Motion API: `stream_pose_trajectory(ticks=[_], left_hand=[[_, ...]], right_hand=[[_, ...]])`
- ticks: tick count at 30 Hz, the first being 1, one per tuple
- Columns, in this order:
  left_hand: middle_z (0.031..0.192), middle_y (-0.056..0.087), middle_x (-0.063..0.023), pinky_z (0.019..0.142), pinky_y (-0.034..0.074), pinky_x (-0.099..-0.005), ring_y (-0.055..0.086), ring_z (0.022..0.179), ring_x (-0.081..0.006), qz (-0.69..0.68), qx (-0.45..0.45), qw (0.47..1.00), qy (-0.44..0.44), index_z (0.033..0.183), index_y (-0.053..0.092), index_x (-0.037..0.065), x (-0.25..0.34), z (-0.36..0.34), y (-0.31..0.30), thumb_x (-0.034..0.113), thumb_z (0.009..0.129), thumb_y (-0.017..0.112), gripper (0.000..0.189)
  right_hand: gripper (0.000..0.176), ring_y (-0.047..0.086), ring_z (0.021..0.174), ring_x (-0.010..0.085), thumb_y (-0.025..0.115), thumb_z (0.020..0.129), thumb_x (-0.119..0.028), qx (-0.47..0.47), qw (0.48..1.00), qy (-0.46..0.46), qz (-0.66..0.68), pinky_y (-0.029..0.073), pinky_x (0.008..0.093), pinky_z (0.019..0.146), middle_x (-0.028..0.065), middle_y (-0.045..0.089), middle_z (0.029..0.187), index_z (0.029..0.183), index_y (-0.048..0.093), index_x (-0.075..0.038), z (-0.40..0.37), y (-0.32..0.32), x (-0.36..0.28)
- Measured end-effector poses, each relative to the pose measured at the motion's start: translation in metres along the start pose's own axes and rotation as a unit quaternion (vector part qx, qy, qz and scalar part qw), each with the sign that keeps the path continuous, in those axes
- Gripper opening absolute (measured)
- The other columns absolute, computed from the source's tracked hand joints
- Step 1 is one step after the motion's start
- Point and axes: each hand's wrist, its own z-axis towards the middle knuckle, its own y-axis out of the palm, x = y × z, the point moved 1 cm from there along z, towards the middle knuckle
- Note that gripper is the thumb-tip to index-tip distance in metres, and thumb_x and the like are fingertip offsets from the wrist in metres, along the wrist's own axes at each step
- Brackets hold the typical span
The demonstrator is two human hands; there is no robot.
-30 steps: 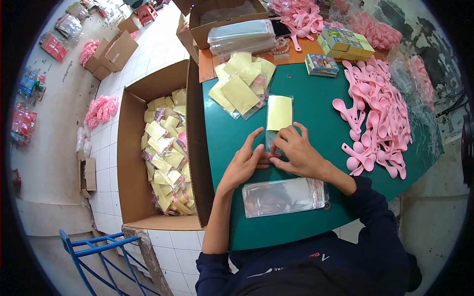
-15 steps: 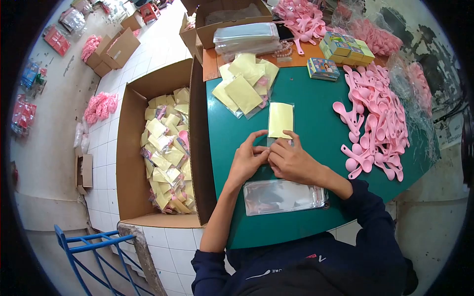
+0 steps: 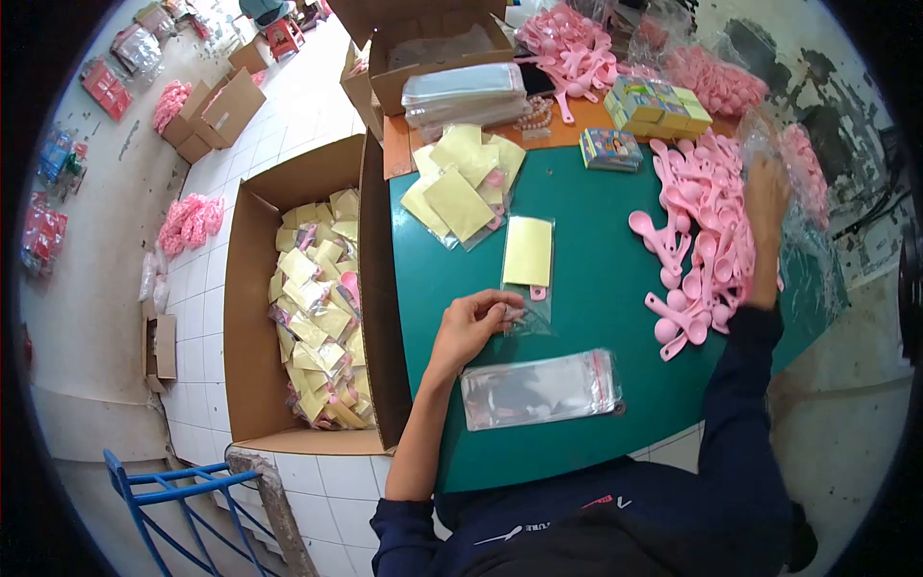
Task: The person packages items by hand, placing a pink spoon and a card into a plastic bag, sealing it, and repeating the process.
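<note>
My left hand [image 3: 478,329] is closed in a pinch at the lower end of a clear plastic bag [image 3: 534,313]. The bag lies on the green table and holds a yellow card [image 3: 529,252], with the tip of a pink handle showing below it. Far to the right, my right hand [image 3: 767,197] reaches over the edge of the pink measuring spoons [image 3: 716,231], beside crumpled clear plastic [image 3: 798,245]. Its fingers are too blurred to read. Nearer my body lies a stack of flat clear bags [image 3: 538,389].
Filled packets [image 3: 461,197] are piled at the table's back left. A deep cardboard box [image 3: 255,365] of similar packets stands left of the table. Small printed boxes [image 3: 611,151], more clear bags [image 3: 461,91] and an open carton [image 3: 437,58] sit at the back.
My right hand has left the bag and swung far right past the spoons. My left hand stays at the bag's lower end. The view has shifted slightly.
</note>
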Motion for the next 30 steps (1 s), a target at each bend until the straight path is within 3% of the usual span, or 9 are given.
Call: stream_pose_trajectory(ticks=[2,6,8,9,13,16,18,21,30], left_hand=[[0.107,0.063,-0.0089,0.086,0.048,-0.0238,0.06,0.098,-0.0127,-0.047,-0.022,0.999,0.002,0.111,0.06,-0.004,0.002,-0.004,0.001,0.008,0.093,0.048,0.024],[0.113,0.06,-0.0089,0.089,0.047,-0.0253,0.058,0.104,-0.0141,-0.132,-0.055,0.99,0.0,0.114,0.057,-0.003,0.012,-0.008,0.006,0.006,0.092,0.048,0.025],[0.114,0.059,-0.0085,0.09,0.047,-0.0263,0.058,0.106,-0.0149,-0.163,-0.063,0.985,-0.013,0.115,0.055,-0.003,0.011,-0.01,0.008,0.006,0.092,0.049,0.026],[0.114,0.059,-0.0085,0.09,0.047,-0.0267,0.058,0.105,-0.0152,-0.164,-0.069,0.984,-0.006,0.115,0.055,-0.002,0.01,-0.011,0.008,0.005,0.091,0.05,0.025],[0.11,0.061,-0.0089,0.087,0.049,-0.0274,0.06,0.101,-0.0165,-0.148,-0.056,0.987,0.036,0.113,0.053,0.002,0.004,-0.007,0.009,0.004,0.089,0.055,0.024],[0.105,0.063,-0.0093,0.078,0.052,-0.0273,0.063,0.095,-0.0166,0.077,0.026,0.992,0.099,0.109,0.052,0.003,0.012,-0.007,0.014,0.005,0.086,0.06,0.024],[0.093,0.064,-0.0087,0.064,0.053,-0.0289,0.065,0.083,-0.0179,0.249,0.079,0.95,0.171,0.105,0.052,0.004,0.016,-0.007,0.024,0.008,0.082,0.067,0.027],[0.091,0.061,-0.0083,0.065,0.051,-0.0311,0.064,0.08,-0.0202,0.395,0.101,0.883,0.232,0.105,0.052,0.005,0.004,-0.001,0.023,0.006,0.078,0.069,0.032],[0.094,0.055,-0.0085,0.064,0.051,-0.0345,0.063,0.08,-0.0226,0.373,0.129,0.888,0.236,0.094,0.057,0.005,0.003,0.002,0.024,0.004,0.076,0.067,0.021]], right_hand=[[0.028,0.06,0.079,0.0226,0.061,0.079,-0.006,-0.023,0.999,-0.023,0.01,0.05,0.034,0.074,0.0123,0.055,0.098,0.105,0.055,-0.002,-0.026,0.027,-0.043],[0.037,0.058,0.082,0.0245,0.068,0.073,-0.005,-0.222,0.971,-0.065,0.062,0.049,0.0346,0.076,0.0121,0.049,0.103,0.107,0.053,-0.004,-0.097,0.095,-0.153],[0.043,0.057,0.084,0.0254,0.072,0.07,-0.004,-0.195,0.977,-0.077,0.034,0.049,0.035,0.077,0.012,0.046,0.105,0.108,0.051,-0.005,-0.107,0.112,-0.167],[0.033,0.06,0.081,0.0252,0.071,0.071,0.0,-0.154,0.984,-0.088,0.016,0.05,0.0343,0.075,0.0114,0.049,0.102,0.101,0.056,-0.002,-0.108,0.117,-0.169],[0.02,0.06,0.08,0.0213,0.068,0.073,0.0,-0.161,0.972,-0.041,0.164,0.049,0.0319,0.073,0.0111,0.046,0.101,0.09,0.057,-0.001,-0.108,0.124,-0.15],[0.014,0.06,0.079,0.0203,0.067,0.076,-0.001,-0.203,0.954,0.006,0.219,0.049,0.0309,0.072,0.0106,0.047,0.101,0.087,0.058,0.0,-0.105,0.118,-0.15],[0.013,0.06,0.078,0.0187,0.067,0.077,-0.001,-0.206,0.951,0.02,0.229,0.049,0.0298,0.071,0.0097,0.048,0.101,0.087,0.059,0.0,-0.106,0.118,-0.148],[0.012,0.06,0.079,0.0163,0.066,0.079,-0.002,-0.205,0.936,0.089,0.271,0.051,0.0283,0.07,0.0087,0.049,0.101,0.088,0.059,0.0,-0.106,0.118,-0.142],[0.01,0.056,0.087,0.0119,0.065,0.081,-0.001,-0.223,0.908,0.142,0.326,0.051,0.0244,0.076,0.0062,0.045,0.105,0.089,0.058,0.002,-0.109,0.119,-0.137]])
